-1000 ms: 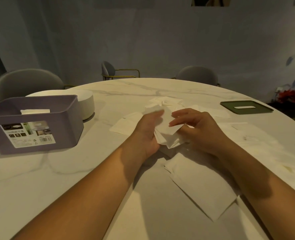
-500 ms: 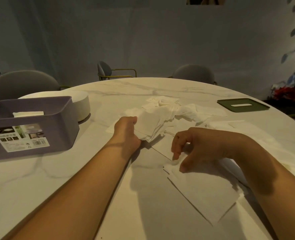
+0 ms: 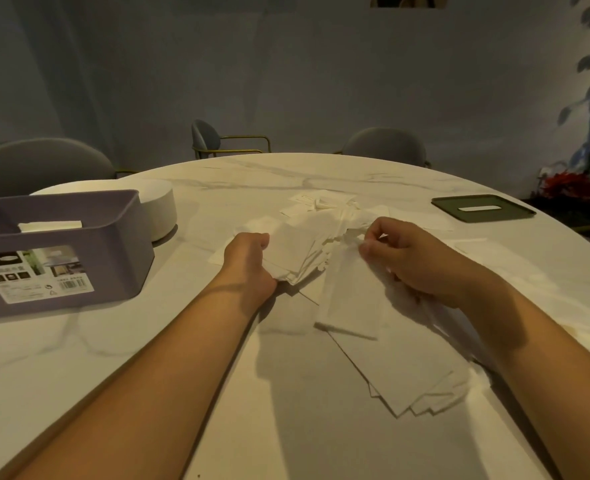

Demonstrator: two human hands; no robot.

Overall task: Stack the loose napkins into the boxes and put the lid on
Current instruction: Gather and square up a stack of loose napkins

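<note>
The job looked like it had only just begun. The purple box (image 3: 117, 244) stood on the left side of the table (image 3: 141, 393) with its top open. Only a small bit of white paper (image 3: 49, 226) showed inside, so it seemed far from full. The green lid (image 3: 482, 208) lay flat on the far right of the table, well apart from the box. It was not on anything yet.

The left hand (image 3: 248, 261) had its fingers curled round a bunch of napkins (image 3: 297, 251). It held the bunch by one end, low over the middle of the table. The right hand (image 3: 421, 261) pinched a single napkin (image 3: 352, 296) by its top edge, between thumb and fingertips, just beside the bunch. That sheet hung down toward the table.

Lots of napkins were not picked up. A near pile (image 3: 407, 372) lay spread out under the right arm. A far heap (image 3: 324, 206) sat behind both hands.

A round white thing (image 3: 156, 209) stood just behind the purple box. It was hard to tell if it was a box too.

So most of the work was left. The loose napkins had to be gathered, put in neatly, and then the lid had to go on.
</note>
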